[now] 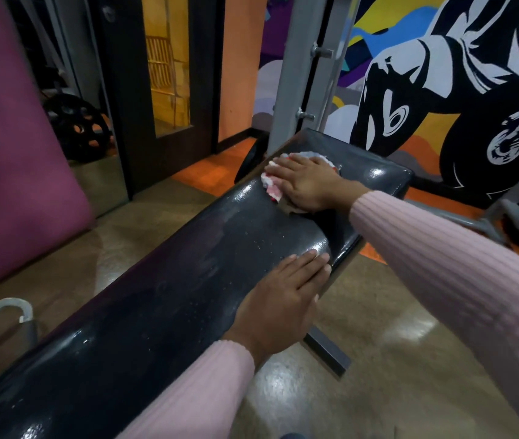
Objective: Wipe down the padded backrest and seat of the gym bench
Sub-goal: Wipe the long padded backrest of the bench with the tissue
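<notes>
The black padded bench runs from the lower left to the upper middle: a long backrest pad (pixel 172 296), then a shorter seat pad (pixel 378 172) beyond a gap. Both are glossy, with small droplets on the backrest. A white and red cloth (pixel 271 188) lies where the far end of the backrest meets the seat. My right hand (pixel 307 182) presses flat on that cloth, covering most of it. My left hand (pixel 283 299) rests flat on the backrest's right edge, fingers spread, holding nothing.
A maroon mat (pixel 14 153) leans at the left, with a black weight plate (pixel 77 128) and a dark door (pixel 169 74) behind it. A grey upright post (pixel 299 74) stands by the seat, before a mural wall (pixel 441 74). The bench foot (pixel 327 350) sits on the floor at right.
</notes>
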A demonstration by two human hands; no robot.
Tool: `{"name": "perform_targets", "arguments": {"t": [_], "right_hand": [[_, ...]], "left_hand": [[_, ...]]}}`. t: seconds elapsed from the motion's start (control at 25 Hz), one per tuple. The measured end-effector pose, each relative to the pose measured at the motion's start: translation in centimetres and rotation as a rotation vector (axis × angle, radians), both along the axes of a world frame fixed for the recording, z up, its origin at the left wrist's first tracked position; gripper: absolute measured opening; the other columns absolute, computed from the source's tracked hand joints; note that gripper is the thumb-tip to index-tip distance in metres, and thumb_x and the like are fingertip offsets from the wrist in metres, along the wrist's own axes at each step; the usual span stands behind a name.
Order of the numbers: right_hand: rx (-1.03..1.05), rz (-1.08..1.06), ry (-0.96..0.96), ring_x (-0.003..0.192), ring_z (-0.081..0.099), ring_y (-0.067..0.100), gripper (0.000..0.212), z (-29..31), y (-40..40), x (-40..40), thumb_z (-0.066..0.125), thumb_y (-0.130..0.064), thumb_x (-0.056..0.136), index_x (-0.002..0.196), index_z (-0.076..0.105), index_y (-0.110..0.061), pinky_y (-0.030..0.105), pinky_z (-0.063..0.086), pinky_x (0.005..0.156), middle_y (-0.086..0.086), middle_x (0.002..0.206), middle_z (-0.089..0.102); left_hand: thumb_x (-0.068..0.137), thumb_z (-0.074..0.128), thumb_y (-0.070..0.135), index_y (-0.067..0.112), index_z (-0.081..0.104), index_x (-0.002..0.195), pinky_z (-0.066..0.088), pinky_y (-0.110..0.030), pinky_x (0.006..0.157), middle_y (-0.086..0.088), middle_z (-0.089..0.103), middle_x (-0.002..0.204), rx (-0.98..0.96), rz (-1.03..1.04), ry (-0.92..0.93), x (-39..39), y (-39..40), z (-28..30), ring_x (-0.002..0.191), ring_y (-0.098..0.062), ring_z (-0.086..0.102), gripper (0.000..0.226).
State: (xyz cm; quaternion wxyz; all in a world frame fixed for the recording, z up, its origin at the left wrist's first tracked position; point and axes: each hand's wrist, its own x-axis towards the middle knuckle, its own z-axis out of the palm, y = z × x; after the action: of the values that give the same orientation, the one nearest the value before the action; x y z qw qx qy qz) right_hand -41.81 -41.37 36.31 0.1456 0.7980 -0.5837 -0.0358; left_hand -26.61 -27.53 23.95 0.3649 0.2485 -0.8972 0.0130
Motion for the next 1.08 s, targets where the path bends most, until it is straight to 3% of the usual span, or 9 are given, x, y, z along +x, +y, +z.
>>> {"name": "perform_targets", "arguments": {"t": [0.12, 0.2, 0.4, 0.48, 0.6, 0.72, 0.92, 1.08], "right_hand": [[0.003, -0.133, 0.025, 0.148, 0.014, 0.027, 0.054, -0.2, -1.4, 2.6, 0.026, -0.048, 0.100, 0.152, 0.024, -0.032, 0.056, 0.014, 0.116, -0.002, 0.162, 0.020], [0.050, -0.084, 0.052, 0.149, 0.011, 0.028, 0.056, -1.4, -0.5, 4.3, 0.024, -0.048, 0.100, 0.153, 0.020, -0.031, 0.058, 0.011, 0.116, -0.001, 0.163, 0.016], [0.039, 0.134, 0.047, 0.150, 0.010, 0.020, 0.053, -1.5, 3.8, 0.6, 0.014, -0.046, 0.102, 0.154, 0.019, -0.034, 0.046, 0.011, 0.118, -0.007, 0.163, 0.013], [0.014, 0.051, 0.045, 0.150, 0.011, 0.020, 0.051, -0.6, 3.3, -1.9, 0.018, -0.044, 0.104, 0.154, 0.019, -0.032, 0.045, 0.012, 0.119, -0.006, 0.163, 0.014], [0.028, -0.163, 0.031, 0.150, 0.008, 0.027, 0.059, 0.3, 0.5, -1.7, 0.018, -0.051, 0.099, 0.154, 0.016, -0.030, 0.057, 0.011, 0.117, -0.001, 0.164, 0.011], [0.080, -0.124, 0.064, 0.150, 0.008, 0.031, 0.064, -1.2, -0.3, 3.4, 0.018, -0.053, 0.095, 0.155, 0.015, -0.031, 0.061, 0.008, 0.114, -0.001, 0.164, 0.011], [0.035, 0.140, 0.086, 0.150, 0.010, 0.024, 0.057, -2.5, 4.9, 2.9, 0.014, -0.049, 0.099, 0.154, 0.017, -0.034, 0.052, 0.012, 0.117, -0.004, 0.164, 0.013], [0.002, 0.030, 0.014, 0.150, 0.010, 0.020, 0.053, -0.1, 3.9, -1.3, 0.020, -0.045, 0.103, 0.154, 0.020, -0.030, 0.045, 0.013, 0.116, -0.003, 0.163, 0.014]], "left_hand": [[0.089, 0.044, 0.018, 0.006, 0.053, 0.134, 0.026, -0.034, 0.114, -0.007, 0.046, 0.145, -0.017, 0.021, -0.027, 0.0, -0.1, 0.0, 0.137, -0.020, 0.037, 0.047], [0.088, 0.044, 0.018, 0.005, 0.053, 0.134, 0.026, -0.034, 0.114, -0.007, 0.046, 0.145, -0.008, 0.011, -0.033, 0.0, 0.2, 0.1, 0.137, -0.020, 0.036, 0.048], [0.088, 0.046, 0.016, 0.006, 0.055, 0.132, 0.026, -0.034, 0.113, -0.007, 0.046, 0.144, -0.015, 0.018, -0.035, -0.1, 0.2, 0.3, 0.137, -0.019, 0.037, 0.047], [0.088, 0.046, 0.016, 0.006, 0.055, 0.132, 0.027, -0.035, 0.113, -0.007, 0.047, 0.144, -0.020, 0.022, -0.028, -0.1, 0.1, 0.2, 0.137, -0.019, 0.037, 0.046], [0.087, 0.045, 0.016, 0.005, 0.056, 0.131, 0.027, -0.035, 0.112, -0.008, 0.048, 0.142, -0.041, 0.028, -0.031, -0.1, 0.2, 0.1, 0.135, -0.021, 0.040, 0.046], [0.088, 0.043, 0.019, 0.005, 0.055, 0.132, 0.029, -0.035, 0.112, -0.008, 0.048, 0.143, -0.033, 0.029, -0.049, 0.0, 0.4, 0.3, 0.135, -0.020, 0.040, 0.047], [0.087, 0.046, 0.015, 0.005, 0.055, 0.131, 0.028, -0.035, 0.113, -0.008, 0.048, 0.143, -0.011, 0.013, -0.035, -0.1, 0.3, 0.4, 0.136, -0.020, 0.039, 0.047], [0.087, 0.046, 0.015, 0.005, 0.057, 0.130, 0.031, -0.037, 0.111, -0.009, 0.049, 0.142, -0.029, 0.022, -0.019, -0.1, 0.1, 0.3, 0.135, -0.021, 0.040, 0.046]]}}
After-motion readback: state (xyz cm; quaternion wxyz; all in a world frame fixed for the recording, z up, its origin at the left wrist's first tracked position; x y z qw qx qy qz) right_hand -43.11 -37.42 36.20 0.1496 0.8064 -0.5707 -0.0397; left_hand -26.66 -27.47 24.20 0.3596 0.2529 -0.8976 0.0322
